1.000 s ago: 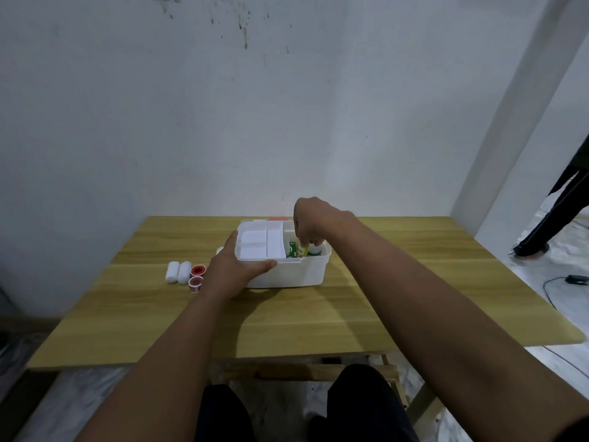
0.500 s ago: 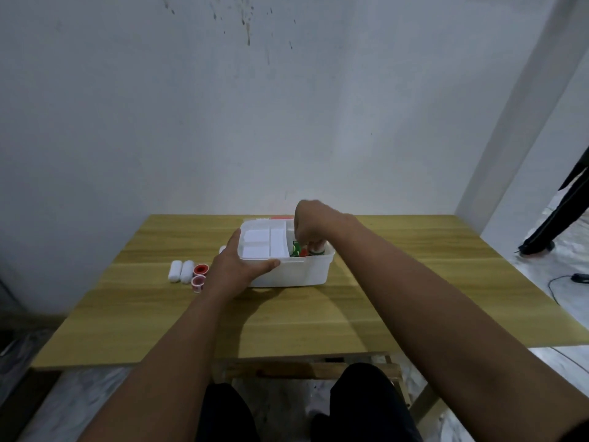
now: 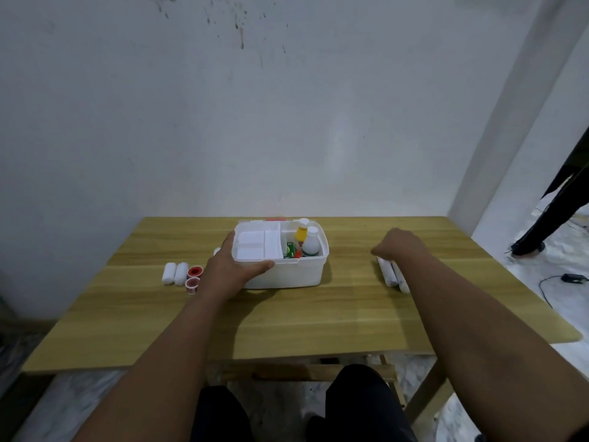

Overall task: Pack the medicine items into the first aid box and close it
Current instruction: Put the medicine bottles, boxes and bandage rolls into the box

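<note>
A white first aid box (image 3: 287, 274) stands open in the middle of the wooden table (image 3: 302, 314). Its white inner tray (image 3: 258, 245) covers the left half. The right half holds a yellow bottle (image 3: 301, 232), a white bottle (image 3: 310, 245) and a green packet (image 3: 290, 251). My left hand (image 3: 232, 271) grips the box's front left corner, thumb on the tray rim. My right hand (image 3: 398, 247) hovers over white bandage rolls (image 3: 390, 272) to the right of the box, fingers curled down; whether it grips them I cannot tell.
Two white gauze rolls (image 3: 174, 273) and two red tape rolls (image 3: 193, 277) lie left of the box. A red edge (image 3: 274, 219) shows behind the box. A white wall stands behind the table, a black cable (image 3: 570, 279) lies on the floor at the right.
My right hand has left the inside of the box and moved right to the bandage rolls. The bottles inside the box now show. My left hand has stayed on the box.
</note>
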`<state>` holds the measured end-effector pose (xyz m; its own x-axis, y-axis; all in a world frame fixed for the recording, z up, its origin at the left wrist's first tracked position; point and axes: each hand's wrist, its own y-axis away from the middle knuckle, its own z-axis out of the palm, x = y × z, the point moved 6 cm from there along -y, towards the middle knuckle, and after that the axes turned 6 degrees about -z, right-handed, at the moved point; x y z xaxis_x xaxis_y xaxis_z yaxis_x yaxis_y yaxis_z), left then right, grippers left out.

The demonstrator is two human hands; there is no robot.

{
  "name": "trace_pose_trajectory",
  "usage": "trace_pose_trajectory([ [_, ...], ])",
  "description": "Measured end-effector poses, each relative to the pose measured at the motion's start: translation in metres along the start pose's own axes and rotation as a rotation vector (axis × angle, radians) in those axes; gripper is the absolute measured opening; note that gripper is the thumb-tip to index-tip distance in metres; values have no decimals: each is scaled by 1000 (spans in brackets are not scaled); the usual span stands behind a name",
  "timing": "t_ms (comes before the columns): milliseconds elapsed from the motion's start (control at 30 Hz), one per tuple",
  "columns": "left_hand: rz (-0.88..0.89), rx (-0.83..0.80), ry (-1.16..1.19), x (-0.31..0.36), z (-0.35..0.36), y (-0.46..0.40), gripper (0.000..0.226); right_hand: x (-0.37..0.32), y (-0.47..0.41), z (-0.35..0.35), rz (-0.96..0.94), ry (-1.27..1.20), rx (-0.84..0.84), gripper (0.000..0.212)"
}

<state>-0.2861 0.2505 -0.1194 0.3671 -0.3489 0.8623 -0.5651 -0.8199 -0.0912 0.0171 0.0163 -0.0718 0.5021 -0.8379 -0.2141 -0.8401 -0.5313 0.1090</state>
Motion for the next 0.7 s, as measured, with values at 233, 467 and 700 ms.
trace_pose_trajectory([
  [233, -15, -20, -17, 0, -1, 0, 110, 21, -1, 37, 54, -52, -1, 27],
  [467, -36, -27, -29, -2, -1, -1, 119, -13, -2, 33, -5, -252, 66, 28],
  [700, -17, -10, -24, -1, 1, -2, 109, -62, -1, -19, -129, -503, 94, 41],
])
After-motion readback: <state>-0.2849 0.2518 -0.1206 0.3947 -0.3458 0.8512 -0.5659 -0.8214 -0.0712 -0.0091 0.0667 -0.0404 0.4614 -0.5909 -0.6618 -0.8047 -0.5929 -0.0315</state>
